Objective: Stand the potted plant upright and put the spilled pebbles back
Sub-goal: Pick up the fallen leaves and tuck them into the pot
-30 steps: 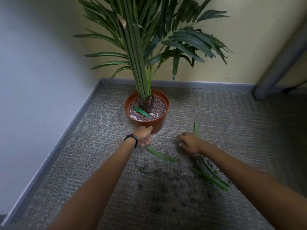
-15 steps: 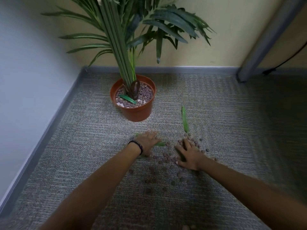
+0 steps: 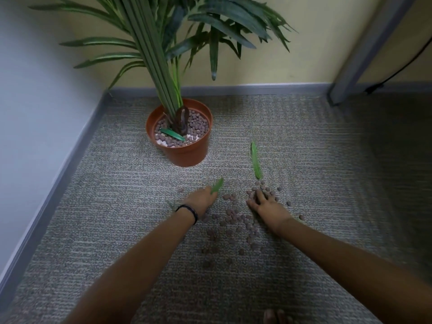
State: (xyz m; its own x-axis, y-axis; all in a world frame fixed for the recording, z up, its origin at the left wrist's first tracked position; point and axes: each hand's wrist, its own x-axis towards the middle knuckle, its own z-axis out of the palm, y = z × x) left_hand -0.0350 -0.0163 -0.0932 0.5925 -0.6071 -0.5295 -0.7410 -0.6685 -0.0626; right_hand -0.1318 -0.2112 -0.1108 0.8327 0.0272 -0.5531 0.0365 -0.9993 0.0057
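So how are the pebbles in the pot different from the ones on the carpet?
The pebbles in the pot are packed close together around the plant's stems; the pebbles on the carpet lie scattered and apart. The potted ones sit untouched, while the spilled ones lie between and under the left hand and right hand. Both are small, round and brownish.

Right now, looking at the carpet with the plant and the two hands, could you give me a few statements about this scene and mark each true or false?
1. The terracotta-coloured plastic pot stands upright on the grey carpet. True.
2. All the small brown clay pebbles are back in the pot. False: many lie scattered on the carpet between the hands.
3. The left hand wears a dark wristband. True.
4. The right hand grips the palm stems. False: it rests on the carpet among pebbles.
5. A loose green leaf lies on the carpet right of the pot. True.
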